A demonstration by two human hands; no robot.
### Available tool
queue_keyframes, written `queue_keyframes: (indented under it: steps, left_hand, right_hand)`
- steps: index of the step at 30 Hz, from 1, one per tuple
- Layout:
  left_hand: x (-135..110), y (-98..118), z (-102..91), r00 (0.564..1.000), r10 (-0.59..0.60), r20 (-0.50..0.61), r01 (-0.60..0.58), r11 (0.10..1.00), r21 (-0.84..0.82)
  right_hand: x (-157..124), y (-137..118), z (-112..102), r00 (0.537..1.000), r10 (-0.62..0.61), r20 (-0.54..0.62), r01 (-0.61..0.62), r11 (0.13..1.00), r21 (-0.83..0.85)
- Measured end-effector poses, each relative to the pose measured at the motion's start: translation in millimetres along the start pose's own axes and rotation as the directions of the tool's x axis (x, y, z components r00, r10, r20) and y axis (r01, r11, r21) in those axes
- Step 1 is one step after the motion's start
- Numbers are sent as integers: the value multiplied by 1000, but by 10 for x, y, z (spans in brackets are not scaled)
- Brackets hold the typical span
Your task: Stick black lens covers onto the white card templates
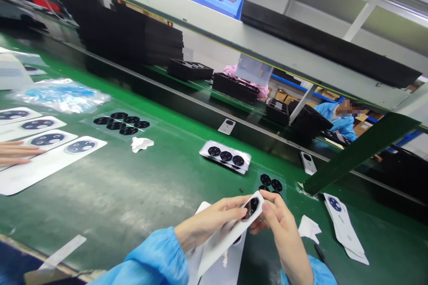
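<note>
A white phone back cover (223, 241) with a round black camera lens plate (252, 209) near its upper end is held tilted above the bench. My left hand (214, 217) grips it along the left side, its fingertips by the lens plate. At the upper right corner, the thumb and fingers of my right hand (282, 227) pinch the edge. Below lie more pale covers (231, 262), partly hidden by the held one. Just beyond my hands is a clear sheet of black discs (271, 183). A crumpled white wipe (309, 228) lies right of my right hand.
Overlapping white covers (347, 234) lie at right, by a slanting green post (357, 156). A stack of disc sheets (225, 156) sits ahead. At left, another person's hand (16, 153) rests on a row of covers (60, 162). Black trays (234, 87) stand behind the rail.
</note>
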State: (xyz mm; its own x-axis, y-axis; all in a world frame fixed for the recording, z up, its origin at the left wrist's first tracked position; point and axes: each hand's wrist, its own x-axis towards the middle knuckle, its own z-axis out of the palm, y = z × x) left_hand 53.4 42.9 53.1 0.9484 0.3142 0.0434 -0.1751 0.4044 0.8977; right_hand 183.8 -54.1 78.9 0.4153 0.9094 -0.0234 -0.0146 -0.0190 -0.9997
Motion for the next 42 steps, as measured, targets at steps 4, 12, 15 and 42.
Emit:
queue_keyframes:
  steps: [4, 12, 15, 42]
  left_hand:
    - [-1, 3, 10, 1000, -24, -8, 24, 999, 28]
    - [-16, 3, -8, 998, -57, -27, 59, 996, 73]
    - [-15, -15, -17, 997, -60, -43, 64, 993, 99]
    - [-65, -121, 17, 952, 201, -230, 39, 668, 743]
  right_hand:
    - [4, 10, -12, 1000, 7, -10, -7, 1000, -3]
    - [16, 31, -23, 1000, 14, -19, -13, 1000, 4]
    - [28, 47, -36, 999, 21, -28, -21, 1000, -16]
    - [-8, 83, -204, 967, 201, 158, -191, 978, -80]
